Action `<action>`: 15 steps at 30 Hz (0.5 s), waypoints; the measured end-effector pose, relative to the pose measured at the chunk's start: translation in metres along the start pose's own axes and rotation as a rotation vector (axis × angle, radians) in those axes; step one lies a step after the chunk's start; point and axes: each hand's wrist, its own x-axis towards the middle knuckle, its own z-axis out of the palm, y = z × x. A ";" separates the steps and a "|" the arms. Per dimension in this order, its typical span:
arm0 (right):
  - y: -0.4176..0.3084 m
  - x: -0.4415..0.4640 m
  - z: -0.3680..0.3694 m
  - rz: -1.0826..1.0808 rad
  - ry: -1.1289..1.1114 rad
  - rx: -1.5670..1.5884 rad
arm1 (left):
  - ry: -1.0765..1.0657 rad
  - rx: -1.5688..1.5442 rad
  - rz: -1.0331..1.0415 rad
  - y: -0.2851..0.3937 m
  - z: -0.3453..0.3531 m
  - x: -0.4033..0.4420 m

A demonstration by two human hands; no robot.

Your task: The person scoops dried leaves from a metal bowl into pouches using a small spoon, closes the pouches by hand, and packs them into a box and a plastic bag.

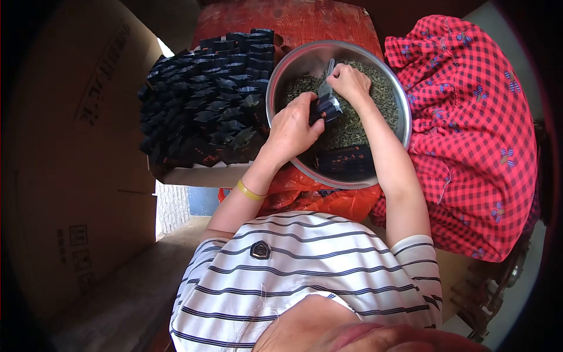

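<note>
Over the left part of a round metal bowl (406, 120), my left hand (295, 126) grips a small black packet (326, 111), its silvery open mouth facing right. My right hand (350, 82) is closed on a small clear scoop (331, 66) just above the packet's mouth. Dried green leaves (378, 82) fill much of the bowl. More black packets (346, 159) lie inside the bowl at its near side. The fingertips of my right hand are partly hidden.
Many upright dark packets (211, 100) crowd a box left of the bowl. A red wooden surface (293, 22) lies behind. Red checked cloth (469, 135) is on the right, orange-red plastic (319, 202) in front of the bowl, and a large cardboard box (76, 152) at far left.
</note>
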 end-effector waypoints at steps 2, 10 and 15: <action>-0.009 -0.002 -0.011 0.055 -0.057 0.046 | -0.017 0.001 -0.010 0.000 0.000 0.000; -0.013 -0.004 0.003 -0.094 -0.012 -0.053 | -0.039 0.019 -0.014 0.001 0.000 0.000; -0.007 -0.002 -0.002 -0.060 0.011 0.230 | -0.057 0.009 -0.029 0.003 -0.001 0.003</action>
